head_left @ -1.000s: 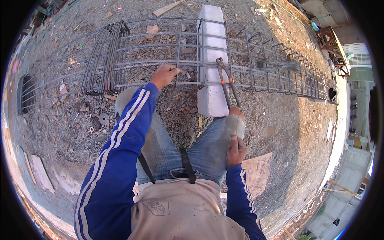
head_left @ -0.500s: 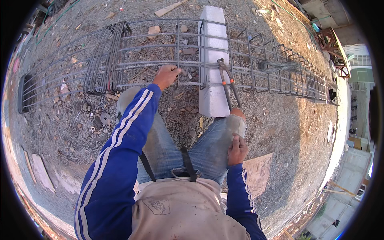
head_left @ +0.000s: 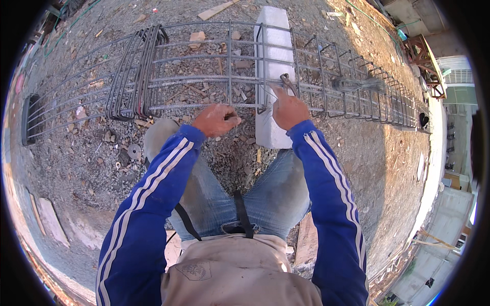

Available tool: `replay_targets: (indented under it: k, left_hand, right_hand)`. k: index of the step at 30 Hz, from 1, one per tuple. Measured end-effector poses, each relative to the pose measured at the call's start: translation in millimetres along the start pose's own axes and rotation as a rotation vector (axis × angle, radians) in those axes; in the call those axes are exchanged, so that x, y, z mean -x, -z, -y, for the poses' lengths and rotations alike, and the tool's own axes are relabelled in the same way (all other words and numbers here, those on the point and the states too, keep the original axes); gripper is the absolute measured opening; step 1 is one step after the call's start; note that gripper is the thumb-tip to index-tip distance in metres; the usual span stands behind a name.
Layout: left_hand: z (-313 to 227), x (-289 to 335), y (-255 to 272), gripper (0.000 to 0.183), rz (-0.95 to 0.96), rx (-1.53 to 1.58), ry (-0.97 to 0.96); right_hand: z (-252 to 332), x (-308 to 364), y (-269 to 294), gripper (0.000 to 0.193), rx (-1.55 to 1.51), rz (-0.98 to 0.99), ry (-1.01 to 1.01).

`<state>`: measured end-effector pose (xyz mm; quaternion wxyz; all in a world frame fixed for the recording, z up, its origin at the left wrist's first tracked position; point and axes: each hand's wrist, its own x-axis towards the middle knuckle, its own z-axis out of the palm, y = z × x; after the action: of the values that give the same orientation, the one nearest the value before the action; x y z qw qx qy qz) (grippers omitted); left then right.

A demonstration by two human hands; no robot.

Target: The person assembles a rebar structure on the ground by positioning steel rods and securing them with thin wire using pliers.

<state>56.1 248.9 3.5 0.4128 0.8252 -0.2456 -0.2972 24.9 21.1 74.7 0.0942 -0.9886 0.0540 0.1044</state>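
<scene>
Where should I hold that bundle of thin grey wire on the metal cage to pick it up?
Probably around its middle, coming down from above. The wire bundle lies lengthwise along the steel cage, so the bars would likely get in your fingers' way from below. Its right end looks like loose strands, which might spread or poke, so the middle seems the safer hold.

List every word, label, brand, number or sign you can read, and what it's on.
No text can be read.
Tan top: a dark printed emblem; any lettering is too small to read.
Pincers, white block and steel cage: no lettering seen.
Background structures at right: too small to tell.
</scene>
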Motion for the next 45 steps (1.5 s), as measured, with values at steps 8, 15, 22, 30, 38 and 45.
replay_targets:
  k: [8,15,22,30,38,45]
  left_hand:
    - [35,-1,-32,0.042,-0.029,-0.250,0.182]
    - [49,-13,-41,0.037,-0.107,0.033,0.250]
    - [22,-6,-21,0.029,-0.033,0.038,0.180]
    - [18,-3,-16,0.027,-0.115,0.078,0.160]
    - [30,-10,-16,0.019,0.039,0.567,0.210]
    - [39,-18,-2,0.020,-0.191,0.749,0.201]
  right_hand:
    - [29,-64,-52,0.021,0.340,0.149,0.235]
    - [47,-63,-85,0.027,0.116,0.083,0.319]
    - [57,-46,-94,0.018,0.026,-0.002,0.087]
    - [44,-25,-113,0.024,-0.510,-0.141,0.100]
    - [49,-43,-102,0.019,-0.236,-0.029,0.160]
    - [62,-3,-119,0.023,-0.432,-0.323,0.106]
